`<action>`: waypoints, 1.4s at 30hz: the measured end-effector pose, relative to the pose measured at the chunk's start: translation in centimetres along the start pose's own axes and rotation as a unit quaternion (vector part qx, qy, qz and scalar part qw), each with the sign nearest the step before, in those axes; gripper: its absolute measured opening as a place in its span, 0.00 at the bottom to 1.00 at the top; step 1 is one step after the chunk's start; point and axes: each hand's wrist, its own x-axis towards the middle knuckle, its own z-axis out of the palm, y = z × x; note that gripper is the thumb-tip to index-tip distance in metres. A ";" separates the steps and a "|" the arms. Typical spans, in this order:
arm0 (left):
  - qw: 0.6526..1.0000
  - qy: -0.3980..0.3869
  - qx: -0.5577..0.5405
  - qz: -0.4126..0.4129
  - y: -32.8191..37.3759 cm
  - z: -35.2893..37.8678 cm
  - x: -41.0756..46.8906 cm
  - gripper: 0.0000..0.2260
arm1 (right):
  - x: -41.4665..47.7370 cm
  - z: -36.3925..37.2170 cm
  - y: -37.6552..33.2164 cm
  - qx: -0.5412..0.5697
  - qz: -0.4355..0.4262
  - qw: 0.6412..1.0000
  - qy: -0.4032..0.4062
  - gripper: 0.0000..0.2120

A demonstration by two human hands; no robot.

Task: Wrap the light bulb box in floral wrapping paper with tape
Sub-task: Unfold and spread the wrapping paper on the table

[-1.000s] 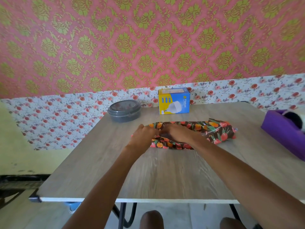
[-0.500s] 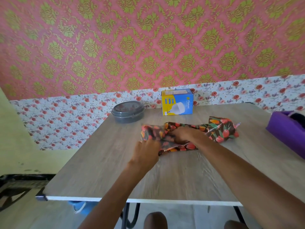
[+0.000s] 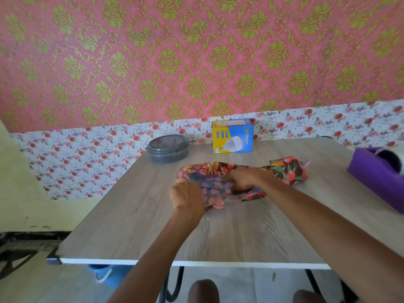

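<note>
Both hands grip the floral wrapping paper: left hand near edge, right hand centre.

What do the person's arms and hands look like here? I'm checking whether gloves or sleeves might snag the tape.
Both forearms are bare to the frame edge, with no sleeves in view. The left hand and right hand wear no gloves; no rings, watch or bracelets are visible, though both are slightly blurred.
</note>
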 end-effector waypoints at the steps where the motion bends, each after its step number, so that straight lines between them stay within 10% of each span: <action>1: 1.000 0.006 0.015 -0.006 0.1 0.1 0.2 0.17 | -0.2 0.0 0.0 0.002 0.004 1.000 0.012 0.14; 12: 0.994 -0.045 0.087 0.041 -0.7 -1.5 0.5 0.13 | -3.4 0.6 1.2 0.047 0.017 0.998 0.048 0.04; 22: 0.950 -0.151 -0.046 0.270 0.6 -0.7 3.9 0.11 | -8.4 0.7 -0.9 0.189 -0.106 0.975 0.053 0.28; 30: 0.939 -0.162 -0.150 0.263 -1.5 1.0 5.1 0.18 | -7.2 2.7 -0.6 0.006 -0.137 0.980 0.143 0.03; 38: 0.931 -0.164 -0.148 0.291 -2.2 0.5 5.3 0.20 | -7.7 3.2 -3.0 0.000 -0.159 0.963 0.217 0.22; 42: 0.926 -0.155 -0.180 0.293 -3.0 2.1 5.4 0.21 | -7.5 3.5 -5.3 -0.018 -0.190 0.944 0.267 0.09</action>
